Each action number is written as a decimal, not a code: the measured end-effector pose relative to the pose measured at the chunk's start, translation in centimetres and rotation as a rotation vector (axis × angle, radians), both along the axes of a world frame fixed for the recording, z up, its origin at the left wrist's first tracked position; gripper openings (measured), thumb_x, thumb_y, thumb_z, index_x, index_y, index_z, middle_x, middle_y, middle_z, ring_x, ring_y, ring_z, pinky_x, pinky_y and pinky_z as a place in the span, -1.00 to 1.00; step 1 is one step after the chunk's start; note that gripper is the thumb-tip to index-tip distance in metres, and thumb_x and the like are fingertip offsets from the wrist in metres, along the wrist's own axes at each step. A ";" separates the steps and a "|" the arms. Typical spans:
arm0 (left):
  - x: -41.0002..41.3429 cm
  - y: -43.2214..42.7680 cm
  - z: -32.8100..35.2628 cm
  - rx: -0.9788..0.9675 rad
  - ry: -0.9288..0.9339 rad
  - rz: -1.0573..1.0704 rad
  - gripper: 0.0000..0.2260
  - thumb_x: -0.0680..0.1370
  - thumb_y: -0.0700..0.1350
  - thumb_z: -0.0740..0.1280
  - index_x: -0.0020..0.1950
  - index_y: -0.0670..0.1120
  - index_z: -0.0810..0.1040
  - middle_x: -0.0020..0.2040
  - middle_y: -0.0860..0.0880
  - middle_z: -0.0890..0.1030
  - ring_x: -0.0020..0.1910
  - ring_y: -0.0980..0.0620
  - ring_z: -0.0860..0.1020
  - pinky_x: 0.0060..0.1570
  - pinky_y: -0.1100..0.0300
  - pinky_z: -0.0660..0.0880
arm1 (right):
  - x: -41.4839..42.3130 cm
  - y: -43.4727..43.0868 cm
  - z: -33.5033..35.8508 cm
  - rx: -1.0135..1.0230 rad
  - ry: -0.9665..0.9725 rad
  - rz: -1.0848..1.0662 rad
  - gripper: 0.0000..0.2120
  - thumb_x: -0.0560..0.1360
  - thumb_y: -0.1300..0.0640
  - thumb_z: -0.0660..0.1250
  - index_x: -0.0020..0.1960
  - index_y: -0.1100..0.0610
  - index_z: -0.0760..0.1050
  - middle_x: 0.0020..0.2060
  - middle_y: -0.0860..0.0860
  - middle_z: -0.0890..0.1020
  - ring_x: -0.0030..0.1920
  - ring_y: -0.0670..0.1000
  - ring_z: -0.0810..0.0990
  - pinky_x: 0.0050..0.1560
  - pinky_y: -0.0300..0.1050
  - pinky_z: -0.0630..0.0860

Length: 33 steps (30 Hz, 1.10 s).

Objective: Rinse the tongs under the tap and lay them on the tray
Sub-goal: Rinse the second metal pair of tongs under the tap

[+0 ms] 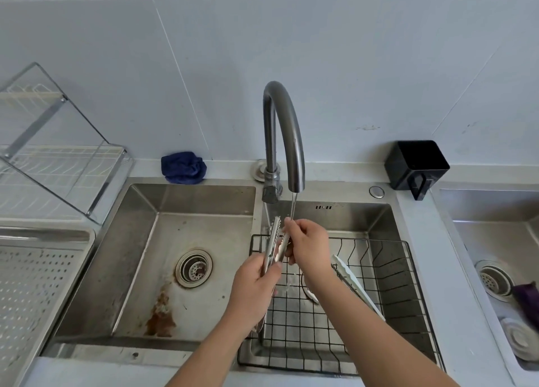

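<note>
Steel tongs (274,238) with scalloped tips point up under the grey gooseneck tap (281,133), where a thin stream of water runs onto them. My left hand (256,281) grips their lower part. My right hand (307,245) pinches one arm of the tongs near the tips. Both hands are over the right basin, above a black wire basket (379,299). The perforated steel tray (38,284) lies at the far left, beside the left basin.
A second pair of tongs (357,286) lies in the wire basket. The left basin (180,258) has a rust-stained drain. A blue cloth (183,168), a black holder (415,165), a dish rack (52,153) and another sink (495,258) surround the area.
</note>
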<state>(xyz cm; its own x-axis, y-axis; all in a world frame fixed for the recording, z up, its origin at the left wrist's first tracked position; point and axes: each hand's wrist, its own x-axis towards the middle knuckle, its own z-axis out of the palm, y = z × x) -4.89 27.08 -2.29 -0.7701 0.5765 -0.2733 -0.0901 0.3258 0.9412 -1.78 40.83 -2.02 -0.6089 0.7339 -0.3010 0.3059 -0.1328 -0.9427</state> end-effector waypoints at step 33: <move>-1.5 1.6 0.9 0.134 -0.210 0.139 -0.83 0.67 -0.11 0.27 0.07 -0.04 0.68 -0.24 -0.08 0.73 -0.34 -0.05 0.66 -0.39 0.22 0.54 | -0.3 0.6 1.9 -0.028 0.094 0.066 -0.82 0.62 0.10 0.35 -0.14 0.14 0.58 -0.38 -0.01 0.65 -0.40 -0.03 0.62 -0.42 -0.15 0.56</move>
